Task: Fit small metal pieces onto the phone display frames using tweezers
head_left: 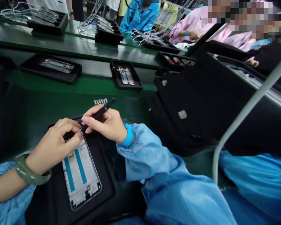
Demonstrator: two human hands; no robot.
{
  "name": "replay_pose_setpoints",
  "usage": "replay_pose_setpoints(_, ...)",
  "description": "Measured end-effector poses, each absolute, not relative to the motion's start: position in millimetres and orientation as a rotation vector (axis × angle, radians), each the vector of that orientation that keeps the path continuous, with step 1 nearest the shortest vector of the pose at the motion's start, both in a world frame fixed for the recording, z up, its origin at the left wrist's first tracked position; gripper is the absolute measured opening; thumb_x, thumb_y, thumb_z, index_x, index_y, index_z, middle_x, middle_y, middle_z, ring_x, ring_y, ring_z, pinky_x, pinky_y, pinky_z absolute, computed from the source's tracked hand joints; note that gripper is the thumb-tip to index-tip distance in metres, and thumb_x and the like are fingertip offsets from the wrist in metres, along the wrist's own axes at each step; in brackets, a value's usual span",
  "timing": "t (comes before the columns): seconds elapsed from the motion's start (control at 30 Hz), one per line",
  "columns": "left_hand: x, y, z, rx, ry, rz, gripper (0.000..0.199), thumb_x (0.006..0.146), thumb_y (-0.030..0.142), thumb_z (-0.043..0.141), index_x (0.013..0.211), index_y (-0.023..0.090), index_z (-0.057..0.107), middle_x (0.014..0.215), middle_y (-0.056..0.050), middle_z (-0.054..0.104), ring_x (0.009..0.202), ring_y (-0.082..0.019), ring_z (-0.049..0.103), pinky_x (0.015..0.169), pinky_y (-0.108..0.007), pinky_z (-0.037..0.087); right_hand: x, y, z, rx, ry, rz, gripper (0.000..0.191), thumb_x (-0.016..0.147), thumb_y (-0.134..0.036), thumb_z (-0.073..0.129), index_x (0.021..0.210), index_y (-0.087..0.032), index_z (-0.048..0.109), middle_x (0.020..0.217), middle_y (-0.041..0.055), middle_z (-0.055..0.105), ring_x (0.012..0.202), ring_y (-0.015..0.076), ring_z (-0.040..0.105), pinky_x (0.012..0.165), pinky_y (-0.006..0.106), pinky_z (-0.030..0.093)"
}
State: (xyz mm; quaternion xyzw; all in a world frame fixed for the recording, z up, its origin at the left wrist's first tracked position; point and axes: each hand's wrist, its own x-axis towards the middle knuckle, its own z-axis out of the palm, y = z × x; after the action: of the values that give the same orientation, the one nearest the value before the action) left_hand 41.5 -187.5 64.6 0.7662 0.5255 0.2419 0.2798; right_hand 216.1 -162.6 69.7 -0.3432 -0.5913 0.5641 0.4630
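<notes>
Head camera view: your two bare hands meet over the far end of a silver phone frame (pixel 76 172), which lies at a slant in a black tray (pixel 109 184) on the green workbench (pixel 135 106) in front of you. Two blue strips (pixel 81 165) run lengthwise along the frame. Your right hand (pixel 107 125) grasps black tweezers (pixel 103 111) between thumb and fingers, their back end pointing up and away to the right; the tips are hidden near your left fingers. Your left hand (pixel 56 142) has its thumb and fingers bent close together at the frame's far end (whether they pinch a small part, you cannot tell from here). A green bangle (pixel 32 175) circles your left wrist, and a bright blue band (pixel 128 136) your right. Just beyond the tweezers lies a row of small pale pieces (pixel 100 101). Farther back, two more black trays, one to the left (pixel 76 75) and one nearer the middle (pixel 137 87), each hold a similar frame. To your right stands a stack of black trays (pixel 178 125), with a pale, curved tube (pixel 239 118) in front.
</notes>
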Motion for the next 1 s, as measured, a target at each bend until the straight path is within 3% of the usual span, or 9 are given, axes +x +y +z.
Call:
replay_pose_setpoints(0.23, -0.3, -214.5, 45.1, 2.241, 1.47, 0.487, 0.04, 0.079, 0.05, 0.052, 0.112, 0.028, 0.05, 0.119, -0.004, 0.053, 0.115, -0.025, 0.045, 0.094, -0.042, 0.036, 197.5, -151.9, 58.6, -0.902, -1.259, 1.666, 0.028, 0.07, -0.039, 0.066, 0.08, -0.014, 0.056, 0.065, -0.0022, 0.063, 0.05, 0.0083, 0.063, 0.049, 0.018, 0.055)
replay_pose_setpoints(0.47, -12.9, -231.1, 24.5, 2.525, 1.462, 0.529, 0.03, 0.078, 0.046, 0.055, 0.101, 0.026, 0.054, 0.117, -0.006, 0.056, 0.109, -0.028, 0.049, 0.085, -0.044, 0.034, 174.7, -142.7, 28.8, -0.993, -1.299, 1.855, 0.031, 0.067, -0.037, 0.07, 0.079, -0.014, 0.054, 0.06, -0.0029, 0.061, 0.048, 0.009, 0.062, 0.046, 0.018, 0.054)
replay_pose_setpoints(1.0, -12.7, -231.0, 21.1, 2.473, 1.429, 0.535, 0.03, 0.08, 0.046, 0.054, 0.103, 0.027, 0.051, 0.119, -0.006, 0.053, 0.109, -0.025, 0.049, 0.085, -0.043, 0.032, 173.8, -147.3, 24.6, -1.049, -1.511, 1.716, 0.025, 0.071, -0.036, 0.066, 0.08, -0.015, 0.055, 0.062, -0.0024, 0.06, 0.049, 0.0087, 0.062, 0.045, 0.017, 0.051)
